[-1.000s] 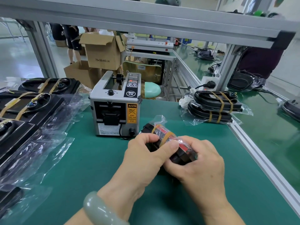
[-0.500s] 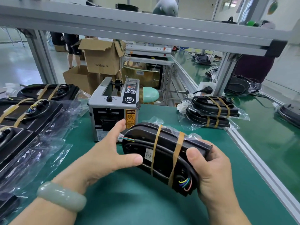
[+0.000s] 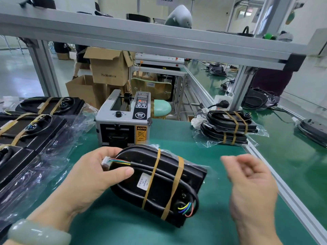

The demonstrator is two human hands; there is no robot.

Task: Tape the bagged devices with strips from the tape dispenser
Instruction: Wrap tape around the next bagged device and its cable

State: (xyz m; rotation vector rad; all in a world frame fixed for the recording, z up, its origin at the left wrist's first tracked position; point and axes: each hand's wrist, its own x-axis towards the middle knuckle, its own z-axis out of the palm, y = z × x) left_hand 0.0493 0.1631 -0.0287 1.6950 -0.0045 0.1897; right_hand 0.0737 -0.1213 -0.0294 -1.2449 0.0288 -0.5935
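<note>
left hand (image 3: 88, 177) grips the left end of the bagged device (image 3: 159, 184), thumb pressed on top, fingers curled behind it (two tan tape strips (image 3: 152, 177) cross its middle). right hand (image 3: 251, 183), blurred, hangs just beside it, fingers loosely curled, empty. the device sits tilted over the green mat (image 3: 123, 227), before the tape dispenser (image 3: 123, 121); a taped stack (image 3: 228, 128) lies beyond, right.

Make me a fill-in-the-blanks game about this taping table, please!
1. The left hand grips the bagged device, while the right hand holds ___.
2. ___ brown tape strips wrap the bagged device.
3. The tape dispenser stands on a ___ mat.

Missing words: nothing; Two; green.
</note>
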